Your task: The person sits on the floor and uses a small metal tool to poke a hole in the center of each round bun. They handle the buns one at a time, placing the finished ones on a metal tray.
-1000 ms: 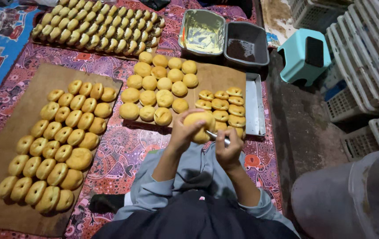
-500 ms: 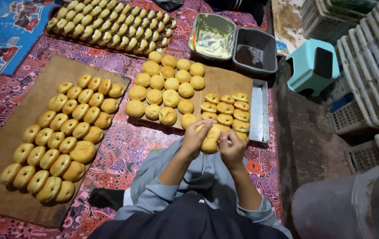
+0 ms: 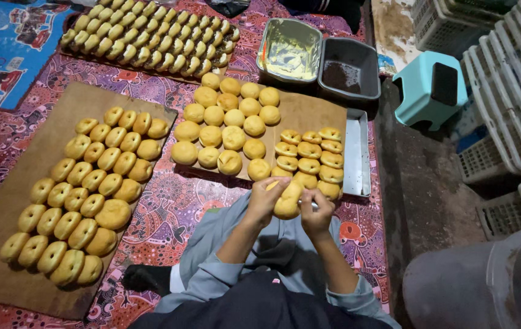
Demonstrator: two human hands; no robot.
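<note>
Fingers of the left hand (image 3: pixel 267 198) wrap around a round yellow bun (image 3: pixel 288 200), which is held up just in front of the person's lap, near the front edge of the boards. The right hand (image 3: pixel 317 213) presses against the bun's other side, closed on a thin metal tool (image 3: pixel 313 206) whose tip meets the bun; only a short piece of the tool shows. Just beyond the hands, a brown board (image 3: pixel 309 113) carries a cluster of plain buns (image 3: pixel 227 125) on its left part and a block of filled buns (image 3: pixel 310 156) with darker centres on its right. A narrow metal tray (image 3: pixel 358 155) lies along that board's right edge. Farther back stand two rectangular tins, one smeared with yellow spread (image 3: pixel 289 49) and one with dark filling (image 3: pixel 348 68). To the left, a second board (image 3: pixel 4 201) holds rows of buns, and a third batch (image 3: pixel 151 36) lies at the far edge of the patterned mat (image 3: pixel 169 213). A teal stool (image 3: pixel 432 88) stands to the right.
</note>
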